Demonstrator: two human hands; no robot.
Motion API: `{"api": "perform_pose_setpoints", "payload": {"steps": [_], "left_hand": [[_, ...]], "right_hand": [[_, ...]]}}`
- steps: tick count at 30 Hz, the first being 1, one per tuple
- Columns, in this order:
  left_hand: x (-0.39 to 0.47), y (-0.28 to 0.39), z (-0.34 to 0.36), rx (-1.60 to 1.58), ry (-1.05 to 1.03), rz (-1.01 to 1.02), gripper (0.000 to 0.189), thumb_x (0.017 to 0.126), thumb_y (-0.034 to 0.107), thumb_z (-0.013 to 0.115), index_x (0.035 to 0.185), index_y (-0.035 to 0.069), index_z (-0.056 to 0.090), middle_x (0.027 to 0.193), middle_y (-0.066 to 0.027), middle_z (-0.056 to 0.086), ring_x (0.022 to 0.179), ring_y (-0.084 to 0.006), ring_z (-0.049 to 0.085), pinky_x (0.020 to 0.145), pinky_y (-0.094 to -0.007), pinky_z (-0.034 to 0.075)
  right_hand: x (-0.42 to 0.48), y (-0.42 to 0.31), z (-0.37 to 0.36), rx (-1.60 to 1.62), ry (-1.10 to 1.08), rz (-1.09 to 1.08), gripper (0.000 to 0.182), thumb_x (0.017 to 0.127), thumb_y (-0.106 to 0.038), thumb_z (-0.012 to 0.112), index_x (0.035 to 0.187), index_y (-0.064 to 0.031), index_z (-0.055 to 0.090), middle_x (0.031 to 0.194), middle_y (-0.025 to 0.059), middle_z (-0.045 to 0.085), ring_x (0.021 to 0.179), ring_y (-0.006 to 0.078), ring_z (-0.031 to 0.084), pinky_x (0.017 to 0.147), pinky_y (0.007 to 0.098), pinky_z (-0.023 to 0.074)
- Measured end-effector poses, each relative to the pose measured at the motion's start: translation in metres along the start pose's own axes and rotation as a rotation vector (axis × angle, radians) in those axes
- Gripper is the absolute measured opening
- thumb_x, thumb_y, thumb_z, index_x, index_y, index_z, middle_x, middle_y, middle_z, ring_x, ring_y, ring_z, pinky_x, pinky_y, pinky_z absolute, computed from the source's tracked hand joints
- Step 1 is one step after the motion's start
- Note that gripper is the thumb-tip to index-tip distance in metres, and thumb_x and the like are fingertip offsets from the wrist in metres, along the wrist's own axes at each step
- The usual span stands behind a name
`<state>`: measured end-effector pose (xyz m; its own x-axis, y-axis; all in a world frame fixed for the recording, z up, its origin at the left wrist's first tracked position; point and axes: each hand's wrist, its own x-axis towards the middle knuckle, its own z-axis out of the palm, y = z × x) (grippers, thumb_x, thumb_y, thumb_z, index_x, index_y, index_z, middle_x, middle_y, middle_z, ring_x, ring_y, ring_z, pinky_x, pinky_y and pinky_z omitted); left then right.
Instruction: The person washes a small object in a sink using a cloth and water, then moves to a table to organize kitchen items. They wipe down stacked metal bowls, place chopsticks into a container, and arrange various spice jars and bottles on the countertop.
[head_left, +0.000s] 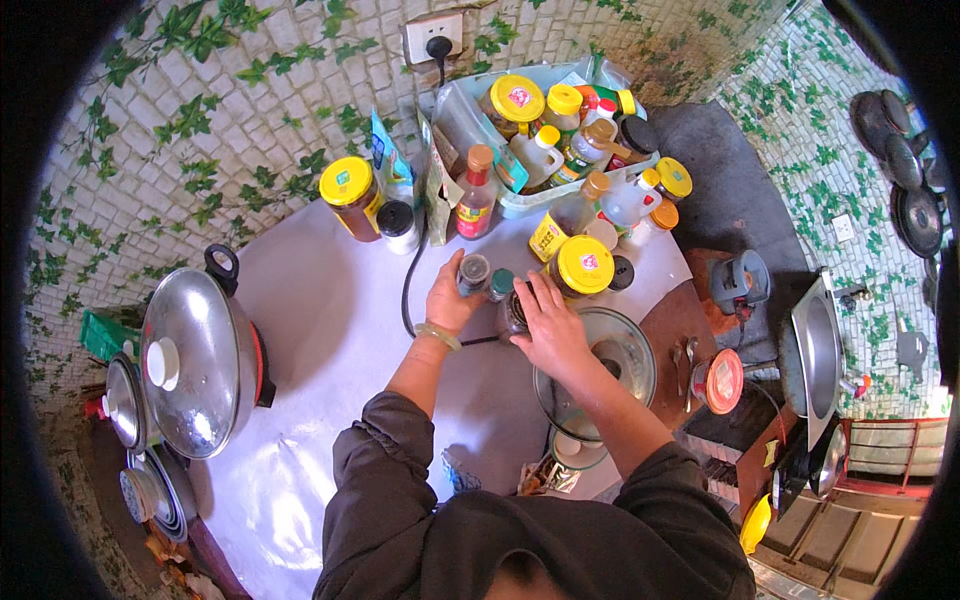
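Note:
My left hand (451, 301), with a pale bangle at the wrist, is wrapped around a small spice jar (473, 270) with a greyish top. Just right of it stands a small bottle with a green cap (502, 282). My right hand (553, 324) grips a dark-filled jar (513, 316) from its right side, fingers over the top; the hand hides much of it. Behind that hand is a large jar with a yellow lid (586, 265). Under my right forearm lies a glass pot lid (634, 352) with a metal rim.
A lidded electric wok (193, 364) stands at the left. Sauce bottles and jars crowd a plastic bin (517, 204) at the back. A black power cord (407, 296) crosses the table. Spoons (690, 367) and a red-lidded tub (718, 381) are at the right, near a sink (817, 349).

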<state>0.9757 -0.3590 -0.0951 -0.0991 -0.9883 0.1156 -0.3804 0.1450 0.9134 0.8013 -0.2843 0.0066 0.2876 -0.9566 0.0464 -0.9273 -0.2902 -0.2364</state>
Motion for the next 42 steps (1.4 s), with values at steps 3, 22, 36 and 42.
{"api": "perform_pose_setpoints", "payload": {"steps": [3, 22, 36, 42], "left_hand": [[-0.002, 0.004, -0.003, 0.007, 0.014, 0.003, 0.082, 0.06, 0.011, 0.078, 0.132, 0.004, 0.04, 0.119, -0.0172, 0.054, 0.111, -0.0307, 0.053, 0.094, -0.0357, 0.043], [0.001, -0.002, 0.005, -0.017, 0.06, -0.024, 0.063, 0.064, 0.009, 0.074, 0.122, 0.005, 0.049, 0.116, -0.0152, 0.057, 0.106, -0.0294, 0.056, 0.09, -0.0344, 0.045], [-0.004, -0.001, 0.008, 0.031, 0.127, -0.066, 0.053, 0.067, 0.012, 0.075, 0.114, 0.004, 0.053, 0.1, -0.0141, 0.064, 0.092, -0.0279, 0.062, 0.08, -0.0352, 0.049], [-0.013, -0.001, -0.003, -0.023, 0.198, -0.117, 0.053, 0.067, 0.013, 0.075, 0.115, 0.006, 0.052, 0.101, -0.0149, 0.064, 0.095, -0.0303, 0.062, 0.082, -0.0357, 0.048]], "right_hand": [[0.001, 0.001, 0.001, 0.005, 0.011, -0.006, 0.084, 0.065, -0.023, 0.077, 0.135, -0.0045, 0.034, 0.139, 0.0189, 0.033, 0.129, 0.0332, 0.033, 0.099, 0.0382, 0.0395], [0.009, -0.002, -0.004, 0.098, 0.014, 0.049, 0.077, 0.064, -0.02, 0.078, 0.129, -0.0029, 0.04, 0.129, 0.0174, 0.042, 0.117, 0.0335, 0.042, 0.095, 0.0396, 0.0418], [0.009, -0.004, -0.002, 0.155, 0.023, 0.023, 0.072, 0.06, -0.017, 0.079, 0.122, -0.0037, 0.045, 0.122, 0.0169, 0.044, 0.113, 0.0344, 0.042, 0.093, 0.0418, 0.041], [0.0, -0.012, -0.001, 0.176, 0.073, -0.058, 0.07, 0.06, -0.016, 0.079, 0.121, -0.0032, 0.047, 0.119, 0.0164, 0.044, 0.109, 0.0345, 0.043, 0.092, 0.0413, 0.0404]]}}
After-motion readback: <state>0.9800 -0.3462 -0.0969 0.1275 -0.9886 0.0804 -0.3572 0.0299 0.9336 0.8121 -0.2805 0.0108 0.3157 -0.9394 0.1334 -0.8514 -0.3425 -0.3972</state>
